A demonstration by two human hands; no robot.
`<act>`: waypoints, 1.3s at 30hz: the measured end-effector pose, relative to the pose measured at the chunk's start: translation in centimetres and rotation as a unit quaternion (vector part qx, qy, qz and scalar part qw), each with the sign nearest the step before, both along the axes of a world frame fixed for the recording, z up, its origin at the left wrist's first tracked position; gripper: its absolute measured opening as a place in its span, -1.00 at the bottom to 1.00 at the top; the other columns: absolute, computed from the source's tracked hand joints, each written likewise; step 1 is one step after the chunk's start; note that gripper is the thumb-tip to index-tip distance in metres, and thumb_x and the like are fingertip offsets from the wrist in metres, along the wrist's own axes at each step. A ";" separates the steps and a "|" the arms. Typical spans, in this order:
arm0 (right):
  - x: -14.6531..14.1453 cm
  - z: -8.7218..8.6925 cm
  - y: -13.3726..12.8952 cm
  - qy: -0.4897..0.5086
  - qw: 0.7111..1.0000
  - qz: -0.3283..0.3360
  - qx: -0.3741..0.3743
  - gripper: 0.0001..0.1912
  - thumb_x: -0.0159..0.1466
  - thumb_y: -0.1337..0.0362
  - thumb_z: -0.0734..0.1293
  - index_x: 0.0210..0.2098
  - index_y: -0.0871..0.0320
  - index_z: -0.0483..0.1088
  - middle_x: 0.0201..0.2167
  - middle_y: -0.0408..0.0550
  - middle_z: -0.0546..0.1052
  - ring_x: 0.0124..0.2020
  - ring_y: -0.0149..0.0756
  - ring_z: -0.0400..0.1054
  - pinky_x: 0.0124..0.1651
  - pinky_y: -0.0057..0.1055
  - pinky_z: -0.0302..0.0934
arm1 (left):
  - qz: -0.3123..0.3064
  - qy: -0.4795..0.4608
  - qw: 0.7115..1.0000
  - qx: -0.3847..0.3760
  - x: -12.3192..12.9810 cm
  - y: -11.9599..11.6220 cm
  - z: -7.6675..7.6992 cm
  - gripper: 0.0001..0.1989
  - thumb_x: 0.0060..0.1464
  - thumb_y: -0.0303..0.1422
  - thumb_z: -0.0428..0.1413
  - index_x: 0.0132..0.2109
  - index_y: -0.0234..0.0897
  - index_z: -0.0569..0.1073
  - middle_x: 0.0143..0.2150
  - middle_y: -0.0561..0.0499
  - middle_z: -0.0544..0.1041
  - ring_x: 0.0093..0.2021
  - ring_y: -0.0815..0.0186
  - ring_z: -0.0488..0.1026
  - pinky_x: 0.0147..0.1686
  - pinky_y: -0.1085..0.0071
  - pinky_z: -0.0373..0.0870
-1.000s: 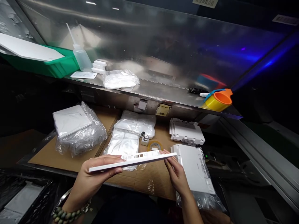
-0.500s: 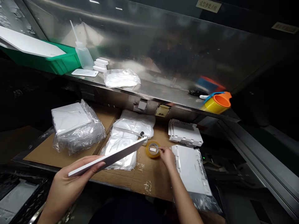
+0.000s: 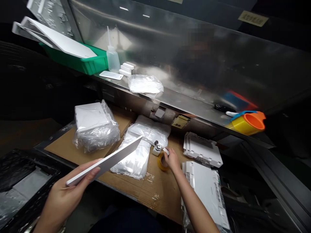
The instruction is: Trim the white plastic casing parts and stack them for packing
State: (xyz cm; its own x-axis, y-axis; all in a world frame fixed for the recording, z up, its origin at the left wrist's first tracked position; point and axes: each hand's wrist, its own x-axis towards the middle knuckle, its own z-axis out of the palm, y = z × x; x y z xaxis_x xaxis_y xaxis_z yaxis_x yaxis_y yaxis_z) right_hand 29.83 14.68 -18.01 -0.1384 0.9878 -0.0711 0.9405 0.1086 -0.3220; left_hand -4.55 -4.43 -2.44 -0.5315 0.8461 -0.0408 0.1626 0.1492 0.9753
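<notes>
My left hand is closed on the lower end of a flat white plastic panel, which is tilted with its far end up over the plastic bags. Between the fingertips of my right hand is a small white block, partly hidden by the fingers. Just under that hand lies a roll of yellowish tape on the cardboard. Next to the roll stands a small bottle-like container with a round metal top and a dark knob beside it.
Bagged white panels are stacked at left, more white panels at right. A metal shelf behind bears a green bin, a squeeze bottle, a phone and a yellow-orange tape holder.
My right hand has picked the small white block out of the tape roll's middle and lifted it slightly. The view has swung left; my left hand still holds the panel.
</notes>
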 end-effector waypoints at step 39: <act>-13.9 21.2 -12.8 0.457 0.840 0.184 0.227 -0.81 0.28 0.45 0.42 -0.12 0.16 0.54 -0.24 -0.06 0.54 -0.29 -0.37 0.45 -0.21 -0.46 0.38 | -0.157 0.310 0.875 0.336 2.1 1.7 0.7 -0.54 0.12 -0.78 0.17 0.08 -0.32 0.58 -0.02 -0.10 0.65 0.02 0.14 0.59 0.05 0.13 0.53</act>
State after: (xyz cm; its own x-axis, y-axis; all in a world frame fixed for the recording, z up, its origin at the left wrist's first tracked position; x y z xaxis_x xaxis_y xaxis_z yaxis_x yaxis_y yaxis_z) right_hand 15.96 1.84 3.15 -0.2331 0.7626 0.6033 0.1991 0.6447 -0.7380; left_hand -2.46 -2.71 -1.69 -0.0112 0.6766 0.7363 0.6220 -0.5718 0.5349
